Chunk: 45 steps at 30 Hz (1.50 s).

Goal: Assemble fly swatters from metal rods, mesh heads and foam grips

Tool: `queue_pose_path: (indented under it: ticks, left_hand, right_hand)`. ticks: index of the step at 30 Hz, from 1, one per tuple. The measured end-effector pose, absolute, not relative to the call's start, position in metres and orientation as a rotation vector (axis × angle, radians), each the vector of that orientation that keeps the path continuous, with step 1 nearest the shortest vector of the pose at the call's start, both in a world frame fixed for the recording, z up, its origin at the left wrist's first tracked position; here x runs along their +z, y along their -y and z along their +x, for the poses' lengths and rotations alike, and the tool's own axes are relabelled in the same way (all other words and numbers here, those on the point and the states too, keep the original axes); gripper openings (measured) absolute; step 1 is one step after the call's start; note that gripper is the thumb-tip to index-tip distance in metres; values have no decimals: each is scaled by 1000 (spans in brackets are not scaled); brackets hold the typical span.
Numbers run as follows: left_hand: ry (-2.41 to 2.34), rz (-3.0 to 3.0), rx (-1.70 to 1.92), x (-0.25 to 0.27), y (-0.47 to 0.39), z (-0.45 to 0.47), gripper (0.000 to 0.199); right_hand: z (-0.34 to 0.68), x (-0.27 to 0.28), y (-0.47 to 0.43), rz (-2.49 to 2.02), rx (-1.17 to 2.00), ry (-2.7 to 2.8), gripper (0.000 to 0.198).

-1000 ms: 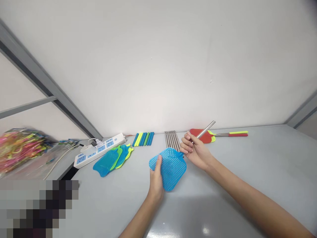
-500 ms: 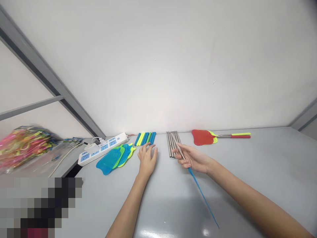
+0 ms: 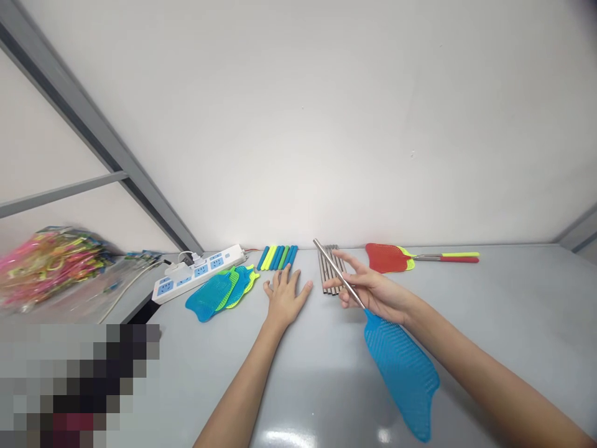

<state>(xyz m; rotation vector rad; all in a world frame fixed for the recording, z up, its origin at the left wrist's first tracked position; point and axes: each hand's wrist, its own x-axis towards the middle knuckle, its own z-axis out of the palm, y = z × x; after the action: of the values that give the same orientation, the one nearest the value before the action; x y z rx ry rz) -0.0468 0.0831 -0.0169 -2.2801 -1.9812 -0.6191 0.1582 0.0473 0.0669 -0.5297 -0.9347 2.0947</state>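
Observation:
In my right hand (image 3: 368, 289) is a fly swatter, gripped by its metal rod, with the blue perforated swatter head (image 3: 403, 373) hanging down toward me. The rod's bare end points up and left. My left hand (image 3: 284, 298) holds nothing; its fingers are spread, and the fingertips lie just in front of a row of blue, yellow and green handle grips (image 3: 277, 257). Behind my right hand several metal rods (image 3: 330, 274) lie side by side, partly hidden by its fingers.
Loose blue and yellow-green swatter heads (image 3: 212, 295) overlap at the left, beside a white power strip (image 3: 186, 283) with plugs. A red and a yellow swatter (image 3: 387, 257) lie at the back right. A plastic bag of colourful items (image 3: 56, 267) sits far left.
The blue swatter head has turned from edge-on to showing its flat face as the rod rolled in my right hand. My left hand's fingers have spread a little.

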Motion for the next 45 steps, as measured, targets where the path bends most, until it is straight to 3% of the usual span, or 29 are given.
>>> queue_pose_path:
  ticks: [6, 14, 26, 35, 39, 45]
  left_hand:
    - [1973, -2244, -782, -13, -80, -46, 36]
    - [1966, -2312, -698, -17, -79, -44, 43]
    - [1911, -2475, -749, -13, -76, -44, 34]
    - [2012, -2362, -1003, -15, -77, -44, 23]
    - [2066, -2276, -1354, -10, -77, -44, 17]
    - [2058, -2118, -2649, 2, -72, -39, 19]
  right_hand:
    - [169, 90, -45, -556, 1958, 903, 34]
    - [184, 106, -44, -525, 1811, 978, 35]
    - [182, 101, -46, -667, 1606, 1170, 28]
    - [190, 97, -53, -841, 1444, 1176, 29]
    - [193, 98, -54, -865, 1409, 1184, 30]
    - [200, 100, -56, -905, 1309, 1177, 31]
